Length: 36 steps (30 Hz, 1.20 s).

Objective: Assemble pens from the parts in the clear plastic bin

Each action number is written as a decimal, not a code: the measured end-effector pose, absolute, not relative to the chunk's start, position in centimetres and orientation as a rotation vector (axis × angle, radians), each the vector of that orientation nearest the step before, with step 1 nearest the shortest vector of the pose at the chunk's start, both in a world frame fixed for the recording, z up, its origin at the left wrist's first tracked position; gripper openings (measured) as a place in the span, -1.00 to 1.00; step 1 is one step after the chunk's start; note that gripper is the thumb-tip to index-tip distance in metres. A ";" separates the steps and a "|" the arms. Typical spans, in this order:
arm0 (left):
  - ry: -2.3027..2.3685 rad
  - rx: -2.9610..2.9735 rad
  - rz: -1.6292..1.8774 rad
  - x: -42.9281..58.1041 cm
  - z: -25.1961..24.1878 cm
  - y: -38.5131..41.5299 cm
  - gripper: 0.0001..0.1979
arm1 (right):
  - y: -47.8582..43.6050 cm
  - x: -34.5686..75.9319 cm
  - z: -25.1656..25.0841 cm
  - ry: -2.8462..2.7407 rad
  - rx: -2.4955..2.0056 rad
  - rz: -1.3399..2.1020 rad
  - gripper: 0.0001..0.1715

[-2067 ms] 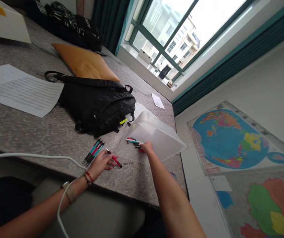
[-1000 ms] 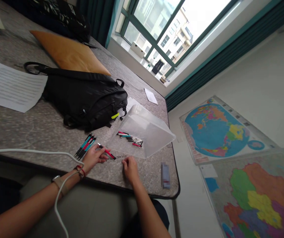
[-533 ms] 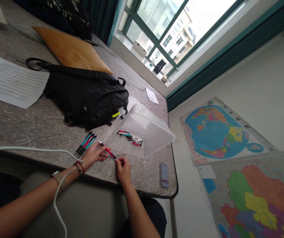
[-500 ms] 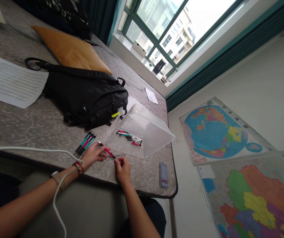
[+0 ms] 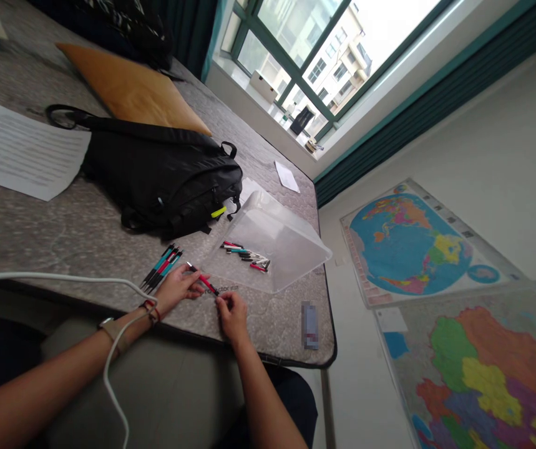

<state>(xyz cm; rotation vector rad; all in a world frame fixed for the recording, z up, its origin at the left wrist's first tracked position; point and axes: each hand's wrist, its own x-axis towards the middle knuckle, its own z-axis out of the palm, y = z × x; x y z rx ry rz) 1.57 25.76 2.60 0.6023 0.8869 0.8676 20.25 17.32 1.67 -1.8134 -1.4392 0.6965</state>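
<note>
Between my two hands is a red and black pen (image 5: 208, 284), slanting down to the right. My left hand (image 5: 178, 289) is closed around its upper part, thumb and fingers on the barrel. At its lower black end, my right hand (image 5: 233, 313) pinches it between thumb and fingertips. Several blue, red and black pens (image 5: 161, 268) lie side by side just left of my left hand. Beyond my hands a clear plastic bin (image 5: 291, 252) lies with its opening toward me. Loose pen parts (image 5: 248, 256) in red, blue, white and black are scattered inside it.
A black backpack (image 5: 165, 178) lies behind the pens, with a brown envelope (image 5: 141, 93) and a printed sheet (image 5: 19, 146) nearby. A white cable (image 5: 62, 275) crosses over my left wrist. A blurred object (image 5: 310, 325) rests near the table's right corner.
Both hands keep their hold on the red and black pen, with hardly any movement. The whole view has shifted slightly.
</note>
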 end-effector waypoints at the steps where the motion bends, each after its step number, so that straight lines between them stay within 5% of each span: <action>1: 0.883 0.604 0.871 1.6 2.6 25.7 -0.68 | 17.3 20.2 1.7 -1.453 -1.811 0.675 -0.80; 16: 0.849 0.626 0.880 1.4 2.3 25.7 -0.65 | 17.7 19.3 1.4 -1.024 -1.674 1.034 -0.75; 36: 0.852 0.623 0.889 1.5 2.1 25.8 -0.64 | 18.2 19.5 1.1 -0.914 -1.630 1.070 -0.71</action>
